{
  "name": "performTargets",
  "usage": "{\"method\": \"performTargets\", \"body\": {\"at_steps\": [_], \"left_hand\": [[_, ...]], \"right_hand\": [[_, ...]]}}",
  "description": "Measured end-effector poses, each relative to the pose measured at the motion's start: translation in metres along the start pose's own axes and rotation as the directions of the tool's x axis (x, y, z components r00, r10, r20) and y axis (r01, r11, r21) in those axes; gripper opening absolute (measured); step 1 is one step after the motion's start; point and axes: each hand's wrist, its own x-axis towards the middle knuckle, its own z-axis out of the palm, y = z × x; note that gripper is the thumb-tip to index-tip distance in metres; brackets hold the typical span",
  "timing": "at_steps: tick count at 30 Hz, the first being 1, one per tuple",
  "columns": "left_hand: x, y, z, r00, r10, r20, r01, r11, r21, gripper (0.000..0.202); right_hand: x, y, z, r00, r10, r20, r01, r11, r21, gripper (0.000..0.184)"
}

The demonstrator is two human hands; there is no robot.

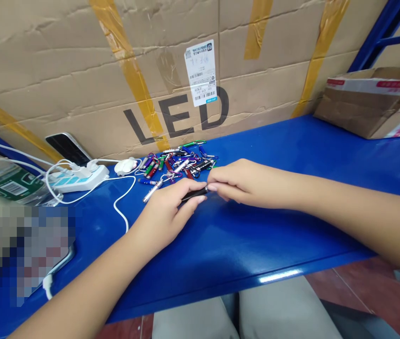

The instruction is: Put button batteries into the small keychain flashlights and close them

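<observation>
A slim black keychain flashlight (193, 194) lies between the thumb and fingers of my left hand (166, 205), just above the blue tabletop (256, 235). At its silvery right end, the fingers of my right hand (240, 182) are pinched together and cover the tip. Whether a clip or ring hangs there is hidden. Right behind my hands spreads a heap of small keychain flashlights (177, 162) in red, green, blue, purple, silver and black, several with wire carabiner clips. A silver flashlight (152, 191) from the heap lies close beside my left hand.
A large cardboard box (256, 89) marked LED stands behind the table. At left are a white power strip (83, 181) with cables, a plastic bottle (12, 183), a dark phone-like device (68, 148) and a blurred-out phone (44, 256). An open carton (351, 106) sits at right.
</observation>
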Motion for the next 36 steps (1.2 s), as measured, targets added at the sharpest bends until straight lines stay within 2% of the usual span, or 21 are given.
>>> {"method": "performTargets", "body": {"at_steps": [2, 3, 6, 8, 10, 13, 15, 16, 18, 20, 21, 22, 24, 26, 28, 30, 33, 36], "left_hand": [[-0.001, -0.002, 0.000, 0.995, 0.100, -0.025, -0.096, 0.987, 0.127, 0.021], [-0.002, -0.002, 0.000, 0.989, 0.142, -0.032, -0.134, 0.975, 0.178, 0.022], [-0.003, -0.003, -0.001, 0.974, 0.225, -0.039, -0.204, 0.936, 0.288, 0.024], [-0.003, -0.002, -0.001, 0.968, 0.246, -0.038, -0.221, 0.920, 0.324, 0.025], [-0.002, 0.000, -0.002, 0.972, 0.230, -0.040, -0.206, 0.925, 0.318, 0.025], [0.001, 0.001, -0.002, 0.990, 0.128, -0.066, -0.108, 0.964, 0.244, 0.024], [0.002, 0.002, -0.002, 0.996, 0.032, -0.084, -0.016, 0.983, 0.184, 0.025], [0.002, 0.002, -0.003, 0.996, -0.012, -0.084, 0.025, 0.987, 0.161, 0.026], [0.003, 0.001, -0.004, 0.994, -0.081, -0.070, 0.090, 0.987, 0.132, 0.027], [0.003, 0.001, -0.005, 0.992, -0.120, -0.045, 0.125, 0.985, 0.123, 0.029], [0.003, 0.002, -0.006, 0.991, -0.128, -0.030, 0.131, 0.984, 0.119, 0.030], [0.003, 0.002, -0.006, 0.991, -0.132, -0.014, 0.132, 0.984, 0.116, 0.030], [0.003, 0.002, -0.006, 0.992, -0.126, 0.019, 0.123, 0.986, 0.110, 0.030], [0.002, 0.002, -0.006, 0.992, -0.120, 0.043, 0.115, 0.988, 0.106, 0.030], [0.003, 0.002, -0.006, 0.991, -0.124, 0.057, 0.117, 0.988, 0.105, 0.030], [0.003, 0.002, -0.005, 0.988, -0.143, 0.061, 0.137, 0.985, 0.105, 0.031], [0.003, 0.003, -0.003, 0.975, -0.212, 0.061, 0.204, 0.973, 0.111, 0.028], [0.004, 0.005, -0.001, 0.954, -0.294, 0.063, 0.288, 0.953, 0.090, 0.020]], "right_hand": [[0.000, -0.001, 0.003, 0.994, 0.100, 0.046, -0.108, 0.969, 0.224, 0.029], [0.000, -0.001, 0.005, 0.986, 0.147, 0.083, -0.167, 0.923, 0.347, 0.029], [0.000, 0.002, 0.010, 0.956, 0.210, 0.204, -0.293, 0.719, 0.631, 0.034], [0.001, 0.004, 0.012, 0.945, 0.209, 0.253, -0.328, 0.630, 0.704, 0.038], [0.001, 0.004, 0.009, 0.938, 0.217, 0.270, -0.346, 0.625, 0.699, 0.040], [-0.001, 0.003, -0.007, 0.933, 0.267, 0.241, -0.358, 0.758, 0.545, 0.043], [-0.006, 0.006, -0.025, 0.924, 0.351, 0.154, -0.382, 0.871, 0.308, 0.044], [-0.010, 0.010, -0.034, 0.908, 0.407, 0.095, -0.418, 0.894, 0.160, 0.044], [-0.018, 0.022, -0.050, 0.867, 0.495, 0.051, -0.488, 0.866, -0.113, 0.048], [-0.024, 0.038, -0.058, 0.819, 0.557, 0.136, -0.503, 0.812, -0.296, 0.054], [-0.025, 0.045, -0.058, 0.769, 0.596, 0.230, -0.506, 0.788, -0.350, 0.053], [-0.026, 0.050, -0.057, 0.722, 0.613, 0.322, -0.497, 0.783, -0.374, 0.049], [-0.024, 0.055, -0.050, 0.670, 0.600, 0.437, -0.481, 0.799, -0.360, 0.042], [-0.020, 0.050, -0.043, 0.678, 0.550, 0.488, -0.454, 0.835, -0.309, 0.034], [-0.015, 0.042, -0.036, 0.708, 0.514, 0.484, -0.434, 0.858, -0.276, 0.029], [-0.010, 0.033, -0.029, 0.779, 0.448, 0.440, -0.383, 0.894, -0.233, 0.027], [-0.004, 0.022, -0.018, 0.888, 0.279, 0.364, -0.253, 0.960, -0.119, 0.026], [-0.001, 0.013, -0.005, 0.945, 0.125, 0.303, -0.126, 0.992, -0.017, 0.024]]}}
